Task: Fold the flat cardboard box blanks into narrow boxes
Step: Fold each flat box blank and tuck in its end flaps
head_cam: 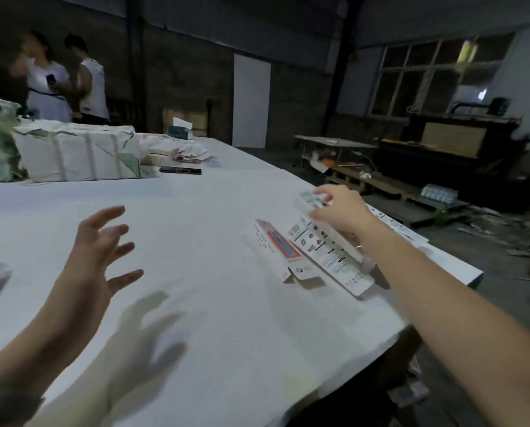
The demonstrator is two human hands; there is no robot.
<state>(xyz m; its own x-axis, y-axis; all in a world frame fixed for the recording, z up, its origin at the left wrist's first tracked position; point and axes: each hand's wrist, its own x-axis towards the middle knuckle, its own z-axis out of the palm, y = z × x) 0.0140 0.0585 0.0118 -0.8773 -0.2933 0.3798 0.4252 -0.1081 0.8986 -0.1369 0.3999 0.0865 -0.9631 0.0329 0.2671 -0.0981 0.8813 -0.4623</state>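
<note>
Reaching for the next flat blank at the right edge of the surface

The right hand [339, 208] pinches the far end of a printed flat blank [325, 248] atop a loose pile near the surface [196, 241] edge; a folded narrow box [273, 251] lies just beside it. The left hand [98, 251] hovers spread wide, holding nothing. Judging by this, a pick-up is under way; next the blank needs lifting clear and both hands squeezing it open. Print is too blurred to read.

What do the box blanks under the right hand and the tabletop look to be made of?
Box blanks: thin printed cardboard, white with a brown unprinted inside on the open flap.
Tabletop: smooth matte white, probably a painted or laminated board; can't tell which.
</note>
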